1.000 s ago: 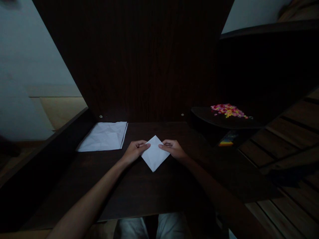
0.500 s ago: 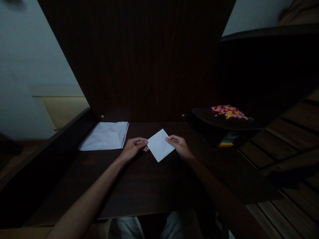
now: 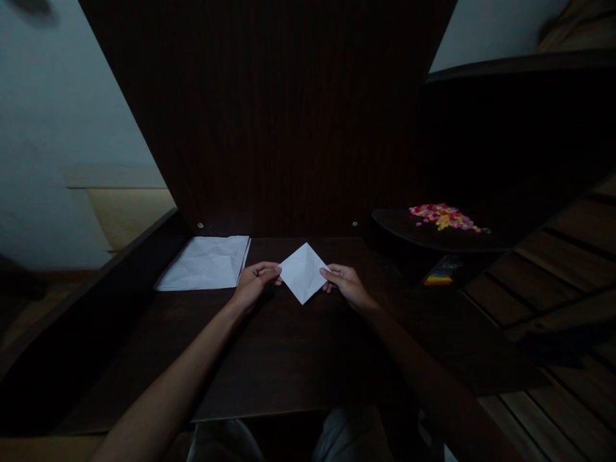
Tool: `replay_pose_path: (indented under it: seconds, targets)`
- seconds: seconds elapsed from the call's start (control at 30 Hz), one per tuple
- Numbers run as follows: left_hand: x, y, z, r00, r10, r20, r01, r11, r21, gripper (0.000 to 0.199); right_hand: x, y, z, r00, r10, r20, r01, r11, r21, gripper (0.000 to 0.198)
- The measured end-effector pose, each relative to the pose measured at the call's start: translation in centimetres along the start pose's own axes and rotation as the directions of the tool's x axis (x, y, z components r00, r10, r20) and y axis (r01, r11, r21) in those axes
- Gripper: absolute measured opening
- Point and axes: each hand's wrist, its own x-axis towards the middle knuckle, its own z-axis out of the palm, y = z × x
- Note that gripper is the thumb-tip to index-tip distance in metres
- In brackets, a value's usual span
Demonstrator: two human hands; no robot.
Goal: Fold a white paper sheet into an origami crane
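Note:
A folded white paper square (image 3: 303, 274) is held up over the dark desk, turned so that it stands as a diamond with a crease running down its middle. My left hand (image 3: 256, 282) pinches its left corner between thumb and fingers. At the right corner, my right hand (image 3: 347, 284) grips the paper with the thumb on the near face and the fingers behind it. Both lower corner edges hang free between my hands.
Left of my hands lies a stack of creased white paper sheets (image 3: 205, 263). On a small curved shelf (image 3: 399, 228) at the right is a pile of colourful small pieces (image 3: 445, 217). A raised side board (image 3: 96, 289) borders the desk's left.
The folded paper has shifted slightly left and up and turned a little into a more even diamond. My left hand now pinches right at its left corner.

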Motion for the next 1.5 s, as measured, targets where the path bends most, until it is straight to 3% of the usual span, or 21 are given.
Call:
replay_pose_path:
  seconds: [0.17,0.37,0.6,0.83,0.97,1.07,1.17,1.27,1.37,1.5]
  targets:
    - [-0.1,0.1,0.2,1.0,-0.019,0.013,0.019,1.0,0.002,0.025,0.0,0.2,-0.2,0.999,-0.022,0.028,0.022,0.999,-0.027,0.033]
    - [-0.3,-0.2,0.2,0.994,-0.06,0.087,0.049,0.991,0.125,0.034,-0.1,0.3,0.1,0.994,-0.007,0.109,0.013,0.999,-0.052,0.039]
    - [-0.3,-0.2,-0.2,0.991,-0.057,0.125,0.039,0.989,0.144,0.036,0.1,0.3,0.1,0.996,-0.007,0.091,0.012,0.999,-0.048,0.04]
    - [-0.2,-0.4,-0.2,0.985,-0.052,0.162,0.031,0.991,0.129,0.035,0.0,0.3,0.2,0.993,0.105,0.057,-0.108,0.993,0.048,0.035]
    - [0.0,-0.6,-0.1,0.991,-0.062,0.119,0.049,0.993,0.111,0.031,0.1,0.5,0.3,0.986,0.162,0.048,-0.164,0.985,0.045,0.034]
    - [0.0,-0.7,0.1,0.994,-0.062,0.094,0.054,0.995,0.086,0.032,0.0,0.6,0.4,0.981,0.169,0.097,-0.173,0.984,0.037,0.035]
    - [-0.3,-0.7,0.4,0.988,-0.056,0.144,0.042,0.994,0.097,0.044,-0.2,0.7,0.6,0.969,0.17,0.182,-0.179,0.983,0.034,0.035]
    - [-0.5,-0.7,0.6,0.981,-0.068,0.183,0.041,0.988,0.146,0.057,-0.3,0.8,0.6,0.961,0.146,0.237,-0.156,0.987,0.027,0.034]
    - [-0.4,-0.9,0.5,0.98,-0.057,0.189,0.017,0.978,0.207,0.059,-0.3,0.8,0.5,0.979,0.096,0.181,-0.098,0.995,0.001,0.039]
    - [-0.2,-1.6,0.3,0.97,0.086,0.227,-0.16,0.928,0.336,0.058,-0.1,0.9,0.0,0.992,0.008,0.129,0.016,0.982,-0.187,0.039]
